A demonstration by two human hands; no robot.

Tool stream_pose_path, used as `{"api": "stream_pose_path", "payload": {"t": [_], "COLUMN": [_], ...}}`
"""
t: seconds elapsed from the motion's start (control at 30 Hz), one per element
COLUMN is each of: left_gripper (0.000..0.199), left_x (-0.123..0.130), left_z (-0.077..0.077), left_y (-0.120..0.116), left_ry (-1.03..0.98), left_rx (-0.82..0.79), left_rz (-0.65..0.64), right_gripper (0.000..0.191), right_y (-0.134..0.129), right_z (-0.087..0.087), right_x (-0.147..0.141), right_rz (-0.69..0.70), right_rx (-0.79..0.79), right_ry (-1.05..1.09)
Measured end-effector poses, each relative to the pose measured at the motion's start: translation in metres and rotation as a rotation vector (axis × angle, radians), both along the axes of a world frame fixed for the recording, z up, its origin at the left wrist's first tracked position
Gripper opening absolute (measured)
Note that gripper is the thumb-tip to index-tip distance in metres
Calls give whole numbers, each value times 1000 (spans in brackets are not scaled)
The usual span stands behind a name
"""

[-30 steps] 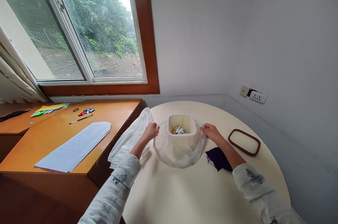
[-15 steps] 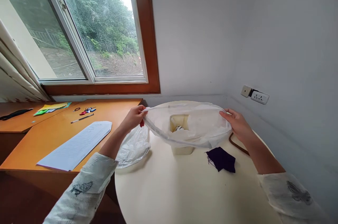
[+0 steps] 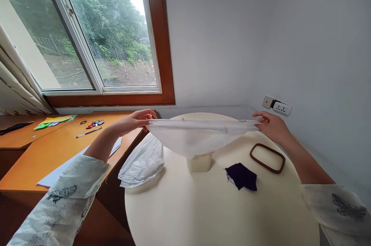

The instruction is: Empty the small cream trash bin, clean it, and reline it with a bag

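Observation:
A thin white plastic bag [image 3: 197, 134] is stretched taut from side to side above the round cream table. My left hand [image 3: 136, 120] pinches its left end, and my right hand [image 3: 268, 122] grips the right end between thumb and fingers. The bag's rim is pulled nearly into a straight line. Behind and below it stands a small cream container [image 3: 199, 163]; only its lower front shows, its opening hidden by the plastic. Left of the container lies a second crumpled white plastic bag [image 3: 144, 161].
On the round table [image 3: 197, 207] lie a dark purple cloth scrap [image 3: 241, 176] and a brown rounded frame [image 3: 267, 172]. The orange desk [image 3: 58, 157] at left holds papers [image 3: 55, 172], a pen [image 3: 89, 133], and scissors [image 3: 94, 124]. A wall socket [image 3: 282, 108] is at right.
My hands have moved apart, drawing the bag's open mouth from a wide oval to a nearly closed line. The container's opening has become covered, and the brown frame has come into full view.

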State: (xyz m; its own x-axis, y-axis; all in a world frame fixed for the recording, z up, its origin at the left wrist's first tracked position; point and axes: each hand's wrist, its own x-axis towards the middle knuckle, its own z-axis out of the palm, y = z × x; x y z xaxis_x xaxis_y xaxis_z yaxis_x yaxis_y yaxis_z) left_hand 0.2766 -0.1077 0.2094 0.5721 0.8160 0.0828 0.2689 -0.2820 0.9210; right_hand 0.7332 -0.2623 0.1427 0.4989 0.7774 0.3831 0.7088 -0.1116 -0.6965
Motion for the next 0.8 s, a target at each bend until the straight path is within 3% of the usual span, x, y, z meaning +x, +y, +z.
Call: {"api": "stream_pose_path", "payload": {"t": [0.17, 0.27, 0.37, 0.47, 0.63, 0.73, 0.8], "left_gripper": [22, 16, 11, 7, 9, 12, 33], "left_x": [5, 18, 34, 49, 64, 61, 56], "left_z": [1, 4, 6, 7, 11, 17, 22], "left_y": [1, 3, 8, 9, -6, -15, -17], "left_ry": [-211, -350, -407, -327, -116, 156, 348], "left_rx": [112, 159, 288, 434, 574, 708, 756], "left_rz": [-19, 69, 156, 202, 183, 66, -23], "right_gripper": [12, 6, 9, 11, 8, 8, 19], "right_y": [2, 11, 23, 36, 50, 47, 40], "right_z": [15, 27, 39, 48, 58, 65, 72], "right_x": [2, 0, -6, -17, -34, -34, -32], "right_rz": [242, 433, 522, 542, 534, 563, 657], "right_rx": [25, 133, 223, 210, 43, -28, -116], "right_ry": [408, 628, 744, 868, 897, 843, 713]}}
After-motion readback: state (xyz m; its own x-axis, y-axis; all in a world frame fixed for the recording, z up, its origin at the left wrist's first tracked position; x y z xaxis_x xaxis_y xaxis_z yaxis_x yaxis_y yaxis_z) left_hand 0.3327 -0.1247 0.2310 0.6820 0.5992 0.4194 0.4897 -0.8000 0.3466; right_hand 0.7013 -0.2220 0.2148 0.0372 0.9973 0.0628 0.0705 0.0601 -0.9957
